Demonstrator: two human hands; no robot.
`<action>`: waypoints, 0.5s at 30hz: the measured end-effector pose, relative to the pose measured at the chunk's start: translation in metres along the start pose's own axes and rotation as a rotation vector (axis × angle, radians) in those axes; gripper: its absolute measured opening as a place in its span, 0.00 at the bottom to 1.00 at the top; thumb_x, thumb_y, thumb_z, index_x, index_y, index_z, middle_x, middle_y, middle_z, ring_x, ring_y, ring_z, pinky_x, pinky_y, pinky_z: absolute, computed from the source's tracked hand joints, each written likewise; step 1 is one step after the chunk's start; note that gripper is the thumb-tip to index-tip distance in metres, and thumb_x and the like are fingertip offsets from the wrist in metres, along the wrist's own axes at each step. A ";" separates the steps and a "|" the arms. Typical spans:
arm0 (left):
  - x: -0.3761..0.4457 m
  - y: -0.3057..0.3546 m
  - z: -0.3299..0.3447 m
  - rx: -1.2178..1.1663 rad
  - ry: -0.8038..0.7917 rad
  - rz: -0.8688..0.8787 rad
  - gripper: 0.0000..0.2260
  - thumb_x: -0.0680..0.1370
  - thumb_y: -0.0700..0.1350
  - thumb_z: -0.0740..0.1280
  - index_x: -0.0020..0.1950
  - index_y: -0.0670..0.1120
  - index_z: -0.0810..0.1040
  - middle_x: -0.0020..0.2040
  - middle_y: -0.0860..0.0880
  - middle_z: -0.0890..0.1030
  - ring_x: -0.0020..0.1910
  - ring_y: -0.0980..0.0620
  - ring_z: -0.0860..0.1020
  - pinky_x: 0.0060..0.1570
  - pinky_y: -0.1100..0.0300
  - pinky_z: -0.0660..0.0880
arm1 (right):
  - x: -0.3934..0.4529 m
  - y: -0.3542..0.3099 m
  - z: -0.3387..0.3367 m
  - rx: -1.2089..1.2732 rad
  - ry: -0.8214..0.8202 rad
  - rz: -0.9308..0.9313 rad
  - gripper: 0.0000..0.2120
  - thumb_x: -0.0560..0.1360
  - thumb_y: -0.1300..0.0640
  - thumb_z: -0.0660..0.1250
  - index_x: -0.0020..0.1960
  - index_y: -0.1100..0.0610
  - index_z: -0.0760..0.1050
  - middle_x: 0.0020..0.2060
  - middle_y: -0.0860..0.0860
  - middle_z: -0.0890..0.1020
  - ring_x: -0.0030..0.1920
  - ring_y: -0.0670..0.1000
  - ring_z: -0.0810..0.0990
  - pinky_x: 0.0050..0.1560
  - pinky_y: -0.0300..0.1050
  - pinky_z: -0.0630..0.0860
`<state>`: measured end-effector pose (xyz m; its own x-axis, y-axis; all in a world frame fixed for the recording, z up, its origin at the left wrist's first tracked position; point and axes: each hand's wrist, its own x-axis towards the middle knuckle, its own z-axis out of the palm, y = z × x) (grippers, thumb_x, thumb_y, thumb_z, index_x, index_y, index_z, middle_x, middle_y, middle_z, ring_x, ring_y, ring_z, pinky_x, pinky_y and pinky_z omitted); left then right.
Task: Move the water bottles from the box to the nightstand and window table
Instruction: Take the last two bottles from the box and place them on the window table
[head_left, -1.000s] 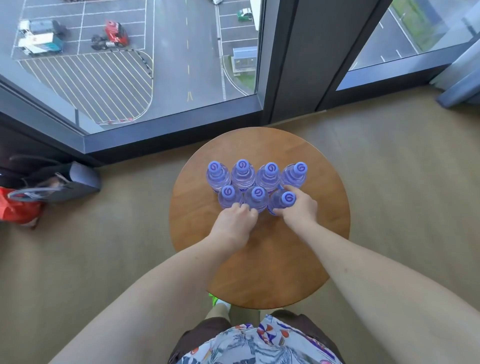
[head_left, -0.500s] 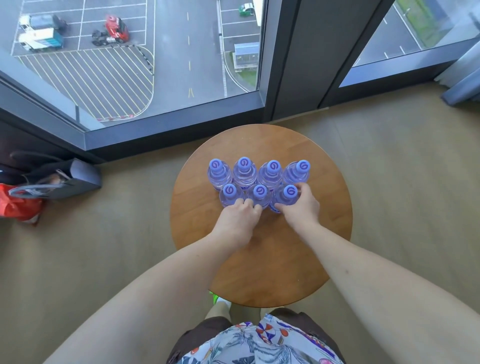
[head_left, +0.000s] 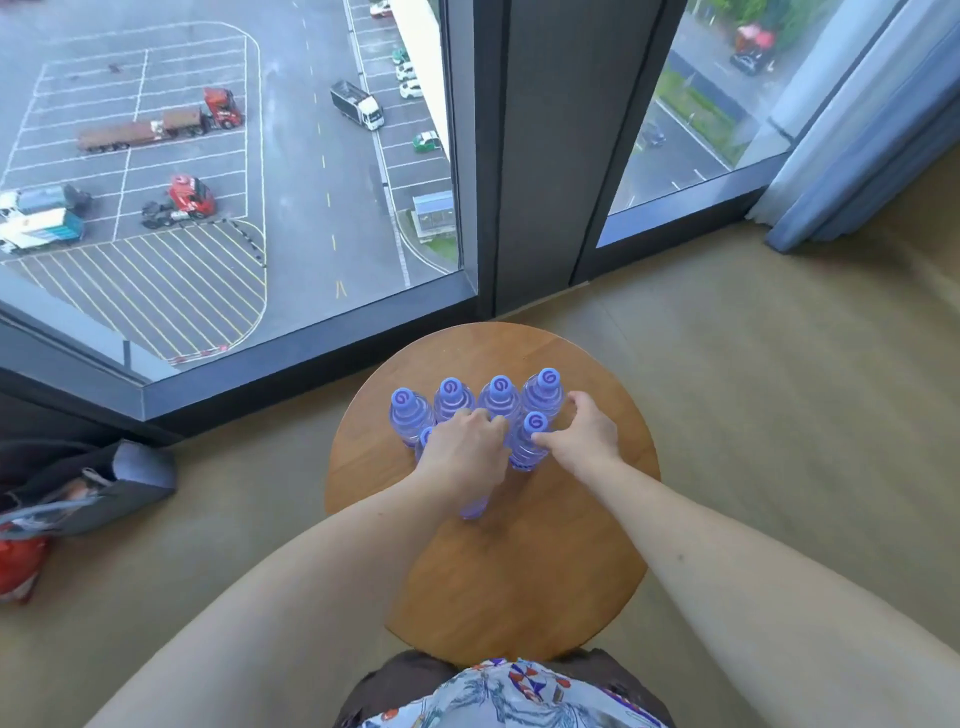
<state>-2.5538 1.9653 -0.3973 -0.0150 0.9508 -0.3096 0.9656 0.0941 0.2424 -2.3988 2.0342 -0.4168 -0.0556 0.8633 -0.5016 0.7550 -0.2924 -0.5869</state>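
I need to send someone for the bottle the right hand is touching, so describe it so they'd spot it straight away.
Find the round wooden table by the window. The water bottles stand clustered on its far half. Yours is the front-row bottle beside the right hand: the only front one whose cap shows fully.

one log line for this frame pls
stage: arranging bottles | place: round table by window | left hand: gripping a front bottle | right hand: on front-right bottle | box: unseen
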 end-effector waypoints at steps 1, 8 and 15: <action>0.003 0.003 -0.007 0.004 0.012 0.025 0.08 0.82 0.50 0.61 0.51 0.45 0.74 0.50 0.47 0.76 0.55 0.44 0.74 0.41 0.53 0.65 | -0.005 -0.003 -0.006 -0.013 0.018 -0.007 0.34 0.69 0.52 0.79 0.71 0.54 0.70 0.63 0.55 0.80 0.64 0.56 0.77 0.54 0.42 0.69; 0.010 0.042 -0.050 0.066 0.065 0.291 0.14 0.81 0.51 0.64 0.63 0.44 0.76 0.58 0.45 0.77 0.61 0.42 0.73 0.52 0.49 0.74 | -0.073 0.011 -0.045 -0.038 0.209 0.091 0.38 0.70 0.48 0.79 0.75 0.51 0.67 0.68 0.55 0.78 0.67 0.56 0.77 0.61 0.46 0.72; -0.024 0.132 -0.046 0.115 0.022 0.701 0.17 0.81 0.52 0.65 0.66 0.45 0.75 0.60 0.44 0.77 0.63 0.41 0.73 0.53 0.50 0.74 | -0.183 0.067 -0.080 -0.076 0.453 0.272 0.38 0.73 0.45 0.75 0.78 0.50 0.63 0.71 0.55 0.74 0.69 0.58 0.74 0.65 0.48 0.72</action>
<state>-2.4378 1.9686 -0.3157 0.6158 0.7818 -0.0976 0.7711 -0.5726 0.2785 -2.2855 1.8898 -0.3135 0.4239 0.8565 -0.2945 0.7492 -0.5143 -0.4174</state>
